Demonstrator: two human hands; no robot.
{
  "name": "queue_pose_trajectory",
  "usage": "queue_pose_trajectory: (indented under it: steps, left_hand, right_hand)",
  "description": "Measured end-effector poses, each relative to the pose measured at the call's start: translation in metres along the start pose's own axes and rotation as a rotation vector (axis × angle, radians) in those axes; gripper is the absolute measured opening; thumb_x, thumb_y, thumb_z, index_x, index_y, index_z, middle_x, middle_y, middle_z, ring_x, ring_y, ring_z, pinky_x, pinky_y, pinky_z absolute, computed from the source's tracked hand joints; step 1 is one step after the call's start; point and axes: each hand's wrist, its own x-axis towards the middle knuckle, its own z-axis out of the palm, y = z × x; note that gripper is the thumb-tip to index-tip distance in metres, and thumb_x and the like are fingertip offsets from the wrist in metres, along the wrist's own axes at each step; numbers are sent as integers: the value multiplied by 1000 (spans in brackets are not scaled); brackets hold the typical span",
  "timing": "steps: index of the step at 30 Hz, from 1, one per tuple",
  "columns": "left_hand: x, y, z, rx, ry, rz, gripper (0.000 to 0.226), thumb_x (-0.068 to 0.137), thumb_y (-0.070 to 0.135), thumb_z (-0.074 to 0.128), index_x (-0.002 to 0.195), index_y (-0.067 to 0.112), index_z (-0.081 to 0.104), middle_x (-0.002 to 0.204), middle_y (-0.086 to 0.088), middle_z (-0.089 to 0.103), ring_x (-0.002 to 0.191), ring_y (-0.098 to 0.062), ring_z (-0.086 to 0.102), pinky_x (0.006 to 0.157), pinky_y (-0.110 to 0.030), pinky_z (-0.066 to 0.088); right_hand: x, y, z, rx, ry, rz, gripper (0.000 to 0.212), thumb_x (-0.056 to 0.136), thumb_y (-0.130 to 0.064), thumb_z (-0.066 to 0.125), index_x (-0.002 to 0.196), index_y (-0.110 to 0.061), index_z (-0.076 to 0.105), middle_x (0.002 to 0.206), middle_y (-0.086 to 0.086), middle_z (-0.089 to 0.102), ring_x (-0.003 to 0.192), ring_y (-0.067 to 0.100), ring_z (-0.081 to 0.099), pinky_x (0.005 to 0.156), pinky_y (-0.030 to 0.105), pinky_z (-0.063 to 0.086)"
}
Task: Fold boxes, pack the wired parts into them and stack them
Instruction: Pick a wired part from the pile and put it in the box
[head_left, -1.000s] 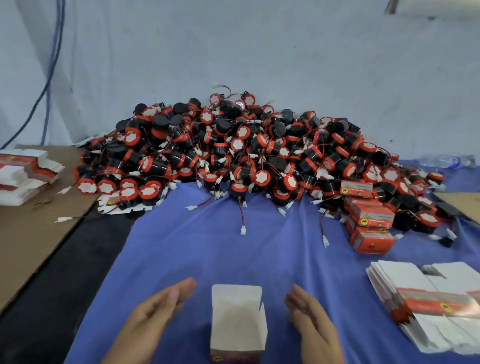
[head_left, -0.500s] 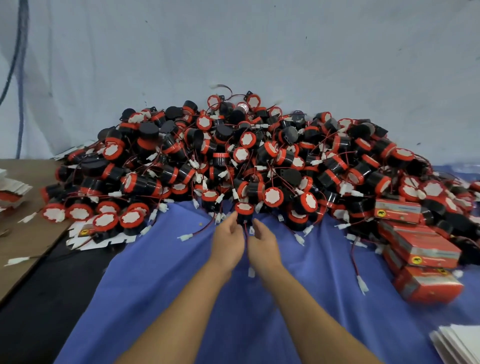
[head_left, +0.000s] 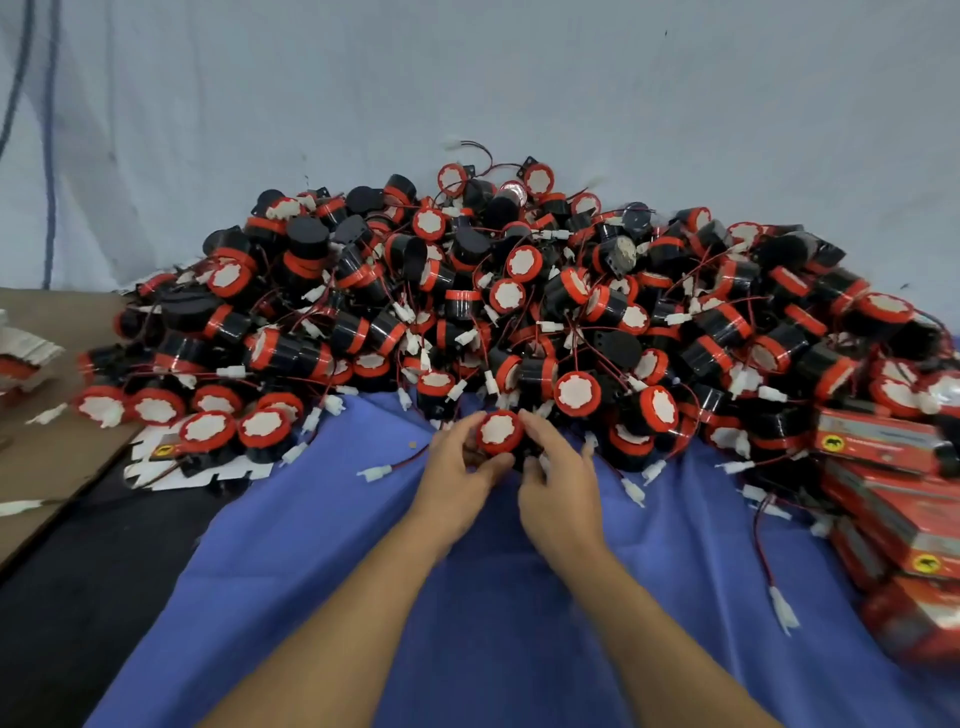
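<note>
A big heap of black-and-red wired parts (head_left: 519, 306) lies on the blue cloth (head_left: 519, 597) against the white wall. At its front edge both my hands hold one wired part (head_left: 500, 432), its red-rimmed white face turned toward me. My left hand (head_left: 457, 475) grips it from the left with the thumb under it. My right hand (head_left: 558, 478) curls around its right side. Red packed boxes (head_left: 893, 499) are stacked at the right edge.
Flat unfolded box blanks (head_left: 26, 358) lie on the brown cardboard (head_left: 47, 457) at far left. One flat blank (head_left: 208, 470) sits under parts at the heap's left front. Loose wires with white plugs (head_left: 782, 613) trail over the cloth on the right.
My hands left the folded white box near me and reached forward to the heap. They now hold one part lifted off its front edge; the view shifted forward.
</note>
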Motion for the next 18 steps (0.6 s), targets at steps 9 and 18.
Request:
queue_pose_trajectory:
  steps: [9,18]
  left_hand:
    - [-134,92,-56,2,118,116,47,86,35,77,127,39,54,113,21,57,93,9,60,71,-3,47]
    - [-274,132,-90,247,195,190,52,72,62,72,117,36,66,118,13,59,84,-11,63,73,-18,46]
  right_hand:
    - [-95,-72,-112,-115,-80,-100,26,99,-41,59,125,-44,60,116,-27,62,107,-6,57,87,14,44]
    - [-214,-103,-207,690,-302,242,29,82,-35,66,101,-18,80,87,-1,71,69,8,60,63,17,53]
